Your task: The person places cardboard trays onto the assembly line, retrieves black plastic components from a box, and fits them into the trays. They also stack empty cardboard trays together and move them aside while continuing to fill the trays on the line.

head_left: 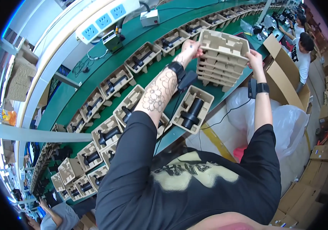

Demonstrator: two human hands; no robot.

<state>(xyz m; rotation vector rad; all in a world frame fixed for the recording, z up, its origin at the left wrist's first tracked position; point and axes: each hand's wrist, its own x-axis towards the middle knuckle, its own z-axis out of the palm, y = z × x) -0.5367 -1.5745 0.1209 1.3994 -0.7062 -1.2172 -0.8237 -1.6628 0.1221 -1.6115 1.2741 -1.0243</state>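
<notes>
A stack of tan moulded pulp trays (219, 71) stands at the edge of the green bench. My left hand (192, 49) grips the left rim of the top tray (225, 43), fingers curled over it. On the opposite side, my right hand (254, 59) holds the same tray's right rim. Its moulded compartments show no part inside. Just nearer to me, a single pulp tray (177, 118) holds a black cylindrical part with a flange (192, 114). A black device is strapped to each wrist, with a cable at each.
Trays with black parts line the curved green conveyor (95, 80) and crowd my left. A white power strip (103, 22) hangs above. An open cardboard box (286, 82) and clear plastic bags (286, 122) stand at right. Other people work far right and lower left.
</notes>
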